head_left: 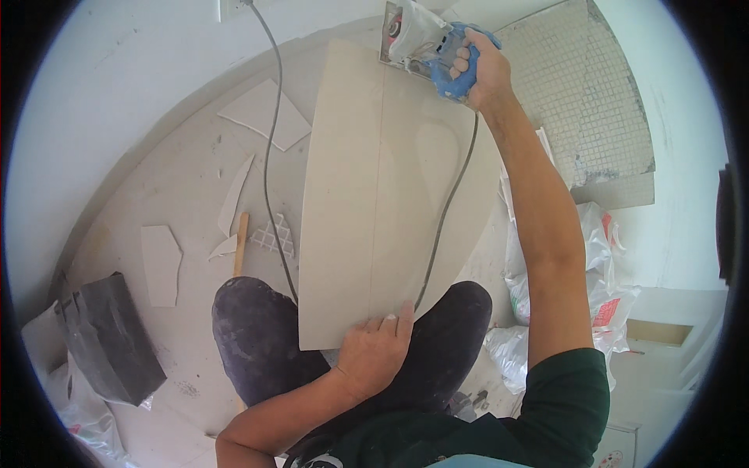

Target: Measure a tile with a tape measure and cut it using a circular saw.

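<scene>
My right hand [472, 66] is wrapped round the blue handle of a power cutting tool [413, 35], which sits at the far end of a long beige tile board [341, 187]. A thin line runs lengthwise along the board. My left hand [373, 347] grips the board's near edge between my knees, fingers over its top. A grey cable [451, 195] lies across the board from the tool toward my left fingertips.
Broken pale pieces [160, 265], a wooden stick [242, 226] and another cable [269, 156] lie left, near a dark grey block [109, 339]. Grid-backed sheets [573, 93] lean at the upper right wall above white plastic sacks [601, 249]. A wall [117, 54] curves round the left.
</scene>
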A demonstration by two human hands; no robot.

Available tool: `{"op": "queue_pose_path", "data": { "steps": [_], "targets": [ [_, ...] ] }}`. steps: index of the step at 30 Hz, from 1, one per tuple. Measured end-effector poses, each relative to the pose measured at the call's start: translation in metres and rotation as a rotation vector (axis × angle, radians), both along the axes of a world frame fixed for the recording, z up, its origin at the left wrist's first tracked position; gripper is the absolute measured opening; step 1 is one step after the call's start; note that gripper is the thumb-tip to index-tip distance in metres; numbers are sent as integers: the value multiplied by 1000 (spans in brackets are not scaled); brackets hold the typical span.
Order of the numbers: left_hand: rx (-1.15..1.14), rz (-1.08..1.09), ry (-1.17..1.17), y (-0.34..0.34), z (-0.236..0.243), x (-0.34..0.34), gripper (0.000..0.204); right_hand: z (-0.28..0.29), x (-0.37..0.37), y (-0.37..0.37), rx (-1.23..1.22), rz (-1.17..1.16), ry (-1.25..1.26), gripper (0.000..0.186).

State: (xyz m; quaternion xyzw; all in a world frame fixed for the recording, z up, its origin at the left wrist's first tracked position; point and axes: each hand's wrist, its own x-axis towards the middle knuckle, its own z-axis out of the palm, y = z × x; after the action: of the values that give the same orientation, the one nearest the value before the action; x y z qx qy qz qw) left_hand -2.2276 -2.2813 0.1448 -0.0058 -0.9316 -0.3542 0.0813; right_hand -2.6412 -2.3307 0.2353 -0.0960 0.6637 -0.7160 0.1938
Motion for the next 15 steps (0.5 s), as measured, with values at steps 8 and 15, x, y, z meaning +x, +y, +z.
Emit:
{"op": "queue_pose_path", "data": {
  "steps": [8,15],
  "targets": [
    [-5,-30,-12,-6,2,-4,49,0,-7,3,-31,26,-7,19],
    [-6,-37,-8,-8,3,-4,48,2,-4,3,-13,-9,11,18]
  ]
}}
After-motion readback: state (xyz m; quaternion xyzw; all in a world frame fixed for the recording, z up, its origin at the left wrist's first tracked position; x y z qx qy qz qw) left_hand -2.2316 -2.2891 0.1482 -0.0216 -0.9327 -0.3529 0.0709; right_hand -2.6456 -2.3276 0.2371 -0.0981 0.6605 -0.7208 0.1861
